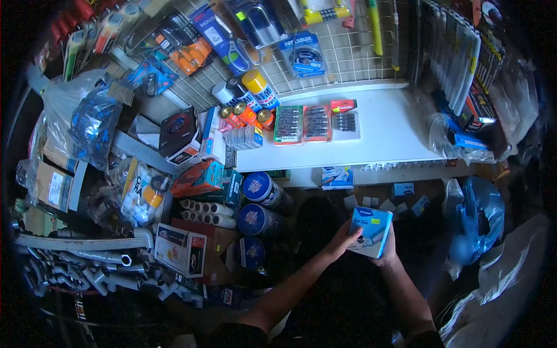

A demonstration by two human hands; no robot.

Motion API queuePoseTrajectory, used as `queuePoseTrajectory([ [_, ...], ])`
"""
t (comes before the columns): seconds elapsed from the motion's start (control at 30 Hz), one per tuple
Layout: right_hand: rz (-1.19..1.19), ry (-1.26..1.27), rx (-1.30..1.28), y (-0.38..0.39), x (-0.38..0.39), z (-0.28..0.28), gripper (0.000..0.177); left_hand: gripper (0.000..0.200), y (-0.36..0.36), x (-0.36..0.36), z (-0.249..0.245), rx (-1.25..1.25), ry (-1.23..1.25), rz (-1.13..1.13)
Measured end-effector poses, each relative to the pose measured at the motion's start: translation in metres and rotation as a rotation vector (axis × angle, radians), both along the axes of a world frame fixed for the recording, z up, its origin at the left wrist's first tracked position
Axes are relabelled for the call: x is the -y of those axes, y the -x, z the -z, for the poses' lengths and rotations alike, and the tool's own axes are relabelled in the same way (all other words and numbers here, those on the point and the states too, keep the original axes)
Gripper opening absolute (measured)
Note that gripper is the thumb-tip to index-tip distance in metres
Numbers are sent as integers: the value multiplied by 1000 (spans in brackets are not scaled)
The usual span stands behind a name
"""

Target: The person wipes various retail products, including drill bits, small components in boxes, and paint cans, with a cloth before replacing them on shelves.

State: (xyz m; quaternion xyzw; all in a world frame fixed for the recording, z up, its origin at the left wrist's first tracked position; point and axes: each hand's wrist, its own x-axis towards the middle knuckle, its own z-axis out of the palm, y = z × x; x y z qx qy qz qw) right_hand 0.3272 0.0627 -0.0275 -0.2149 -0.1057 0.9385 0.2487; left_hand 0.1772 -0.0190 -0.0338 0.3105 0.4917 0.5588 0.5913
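In front of my body, below the white shelf, I hold a blue and white box (369,231) with a small yellow-green sticker on its upper face. My left hand (344,239) grips its left side, the thumb lying over the front. On the right edge, my right hand (389,250) is closed round the side and lower corner; some of its fingers are hidden behind. Beyond the box, a similar blue and white box (337,177) sits under the shelf edge. Small blue cards or packets (422,205) lie to the right of it, lower down.
The white shelf (394,133) bears blister packs of bits (317,123) and several spray cans (259,88). Large blue-lidded tubs (255,219) stand at the left. Grey pipe fittings (98,272) fill the lower left. A blue plastic bag (483,217) lies at the right.
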Motion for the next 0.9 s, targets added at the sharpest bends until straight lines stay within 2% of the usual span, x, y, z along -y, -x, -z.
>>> queuePoseTrajectory([
  [0.07,-123,10,118,-2,1,-2,74,52,3,9,19,120,37,-42],
  [0.13,-106,-153,228,2,4,17,63,47,3,14,35,333,-6,-90],
  [0.2,-105,-164,241,4,4,29,57,45,6,14,47,457,-75,-130],
  [0.3,-145,-143,95,0,5,30,52,42,8,10,53,447,-105,-240],
  [0.4,-36,-34,187,10,19,8,50,40,10,3,48,408,-129,-417],
  [0.43,-36,-191,171,8,21,-3,49,39,10,1,47,398,-133,-484],
  [0.5,150,-502,372,4,28,-15,43,39,12,-4,42,201,-147,-580],
  [0.57,250,-800,525,2,34,-19,46,39,9,-2,36,-49,-134,-649],
  [0.6,150,-1044,680,5,35,-52,48,40,11,0,30,-102,-132,-588],
  [0.67,178,-1396,694,6,27,-44,50,42,17,3,19,-214,-135,-460],
  [0.77,302,-1582,696,9,6,-47,52,52,11,6,24,-92,-207,-257],
  [0.8,316,-1599,710,10,-3,-54,53,54,9,11,15,-40,-198,-196],
  [0.83,313,-1485,659,13,-8,-60,52,53,10,13,21,-65,-187,-139],
  [0.9,234,-1223,528,15,-5,-72,54,53,14,13,22,306,-188,-112],
])
